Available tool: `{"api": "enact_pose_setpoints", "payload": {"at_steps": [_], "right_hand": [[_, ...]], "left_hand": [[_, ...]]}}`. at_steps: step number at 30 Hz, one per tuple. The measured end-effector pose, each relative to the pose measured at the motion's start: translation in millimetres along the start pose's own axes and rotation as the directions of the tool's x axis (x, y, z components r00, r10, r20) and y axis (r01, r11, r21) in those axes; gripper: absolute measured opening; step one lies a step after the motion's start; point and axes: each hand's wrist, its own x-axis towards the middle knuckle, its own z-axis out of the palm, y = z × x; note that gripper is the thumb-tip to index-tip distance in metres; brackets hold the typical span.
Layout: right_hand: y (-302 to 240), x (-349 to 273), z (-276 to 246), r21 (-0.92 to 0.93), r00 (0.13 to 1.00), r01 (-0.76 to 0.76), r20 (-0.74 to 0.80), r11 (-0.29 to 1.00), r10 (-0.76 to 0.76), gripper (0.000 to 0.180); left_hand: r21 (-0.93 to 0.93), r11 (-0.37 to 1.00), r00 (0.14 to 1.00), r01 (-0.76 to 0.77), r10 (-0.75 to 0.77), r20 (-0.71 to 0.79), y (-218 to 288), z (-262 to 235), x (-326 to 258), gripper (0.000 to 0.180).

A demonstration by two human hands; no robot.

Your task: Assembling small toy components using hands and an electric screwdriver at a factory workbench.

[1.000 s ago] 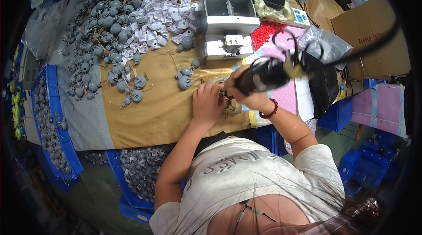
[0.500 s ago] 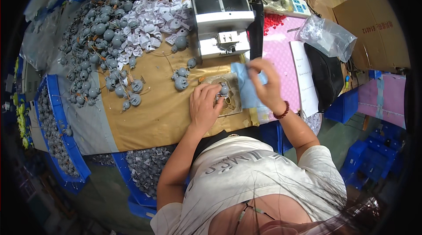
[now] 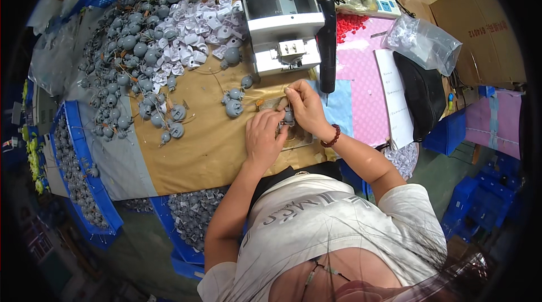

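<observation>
My left hand [image 3: 265,135] is closed on a grey round-headed part [image 3: 288,116], which lies in a shallow clear fixture [image 3: 302,139] near the front of the bench. The fingers hide much of the part. Just above it, my right hand [image 3: 306,111] is closed, thumb and forefinger pinched together; whatever they hold is too small to make out. Behind the right hand, a black electric screwdriver [image 3: 327,48] hangs tip down over a blue sheet [image 3: 340,109]. A few grey round parts with wires [image 3: 233,105] lie left of the fixture.
A grey-white machine [image 3: 282,19] stands at the back. Heaped grey parts [image 3: 132,36] and white plastic pieces [image 3: 192,33] cover the far left. Small red pieces [image 3: 350,25], a clear bag [image 3: 423,45], paper [image 3: 393,98] and a black pouch [image 3: 418,96] lie right. Blue bins [image 3: 84,161] flank the bench.
My right hand has moved left from beside the screwdriver to the fixture, its fingers now pinched. My left hand stays on the grey part. The view has shifted slightly.
</observation>
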Motion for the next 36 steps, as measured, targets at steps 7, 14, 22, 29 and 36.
{"api": "enact_pose_setpoints", "payload": {"at_steps": [7, 14, 22, 29, 36], "right_hand": [[-31, 7, -9, 0.16, 0.963, -0.23, 0.18, 0.96, 0.2, 0.02], [-52, 33, -132, -0.147, 0.997, -0.02, 0.075, 0.989, 0.032, 0.019], [6, 112, -225, -0.913, 0.876, 0.043, -0.161, 0.407, -0.455, 0.021], [25, 138, -234, -0.945, 0.909, 0.039, -0.102, 0.325, -0.405, 0.016], [24, 145, -229, -0.951, 0.884, 0.105, -0.043, 0.289, -0.465, 0.014]], "left_hand": [[-0.189, 0.979, 0.997, 0.071, -0.069, 0.017, 5, -12, -8, 0.035], [0.072, 0.954, 0.871, 0.292, -0.296, 0.391, 6, -145, -100, 0.037], [0.274, 0.818, 0.477, 0.506, -0.53, 0.701, -20, -217, -169, 0.027], [0.439, 0.876, 0.964, 0.198, -0.256, 0.076, -82, -160, 1, 0.022], [0.575, 0.814, 0.991, 0.088, -0.012, -0.135, -126, -105, 131, 0.028]]}}
